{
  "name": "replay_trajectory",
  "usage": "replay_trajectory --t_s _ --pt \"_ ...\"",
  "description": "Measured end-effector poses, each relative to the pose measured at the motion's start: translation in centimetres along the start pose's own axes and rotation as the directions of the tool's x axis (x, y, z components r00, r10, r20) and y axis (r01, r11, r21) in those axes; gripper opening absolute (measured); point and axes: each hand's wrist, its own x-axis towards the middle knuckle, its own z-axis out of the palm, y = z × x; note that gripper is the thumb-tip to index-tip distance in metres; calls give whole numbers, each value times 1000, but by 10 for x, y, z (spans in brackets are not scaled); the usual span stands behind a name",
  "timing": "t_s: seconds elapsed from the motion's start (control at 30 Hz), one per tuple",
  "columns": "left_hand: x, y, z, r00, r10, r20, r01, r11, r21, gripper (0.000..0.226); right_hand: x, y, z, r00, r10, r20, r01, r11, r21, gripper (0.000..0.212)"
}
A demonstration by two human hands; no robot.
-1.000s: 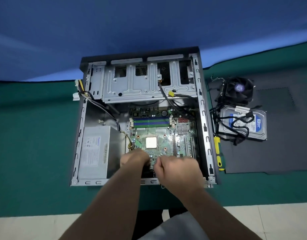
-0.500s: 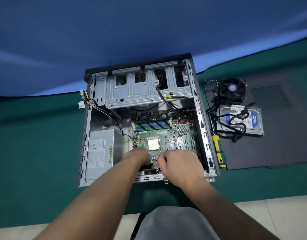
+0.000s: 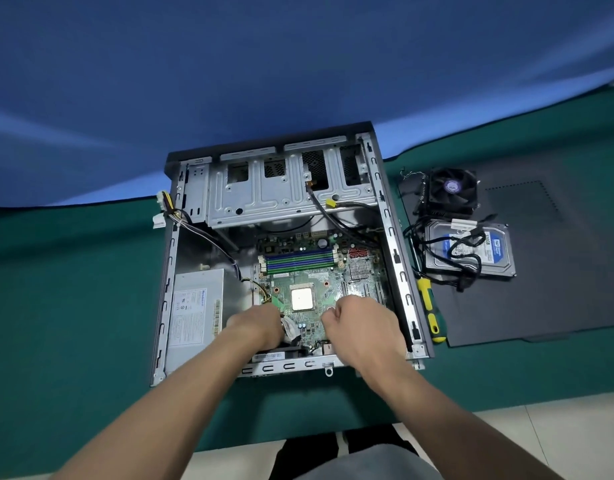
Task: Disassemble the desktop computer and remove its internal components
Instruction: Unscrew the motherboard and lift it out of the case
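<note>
The open desktop case (image 3: 390, 237) lies flat on the green table. Inside are the green motherboard (image 3: 319, 271) with its bare CPU (image 3: 302, 297), the grey power supply (image 3: 194, 313) at the left and the metal drive cage (image 3: 281, 192) at the back. My left hand (image 3: 255, 323) is at the board's near left edge and grips a white cable connector (image 3: 289, 330). My right hand (image 3: 361, 327) hovers over the board's near right part, its fingers curled into a fist with nothing visible in them.
To the right of the case a black side panel (image 3: 558, 271) carries a removed cooler fan (image 3: 452, 190) and a hard drive (image 3: 471, 251) with tangled black cables. A yellow-green screwdriver (image 3: 428, 306) lies beside the case wall. A blue backdrop stands behind.
My hands have drawn apart: the right one has shifted right, away from the left. The white connector now shows beside my left hand.
</note>
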Motion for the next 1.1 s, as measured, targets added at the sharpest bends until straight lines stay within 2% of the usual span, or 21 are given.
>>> replay_trajectory --t_s 0.1,0.23,0.37,0.5,0.57,0.63,0.73,0.83,0.93,1.1 --pt "10 2 4 995 -17 96 20 1000 -24 21 0 -1 2 1000 -21 -5 21 999 -30 38" --pt "18 8 11 997 -74 27 75 995 -60 17 1 -1 2 1000 -21 2 21 999 -34 38" --pt "23 8 17 991 -125 50 125 992 7 20 1 -2 1 1000 -12 22 13 1000 -22 38" --pt "31 11 18 993 -105 48 108 993 -42 23 1 -2 2 1000 -8 4 8 1000 -23 38" --pt "34 9 20 994 -87 71 90 995 -40 19 1 -1 3 1000 -19 0 19 999 -29 37" --pt "38 4 20 990 -66 122 72 996 -49 4 2 0 4 1000 -22 3 22 999 -36 36" --pt "42 1 21 983 -82 161 89 995 -34 5 3 0 5 1000 -29 7 29 999 -44 35" --pt "45 7 25 979 -152 139 155 988 -11 3 3 1 5 999 -38 10 39 998 -43 32" --pt "49 14 31 973 -206 103 212 976 -51 9 4 1 6 1000 -30 7 30 999 -39 32" --pt "51 5 27 962 -197 188 234 952 -199 18 4 1 7 1000 -8 17 9 999 -39 33"
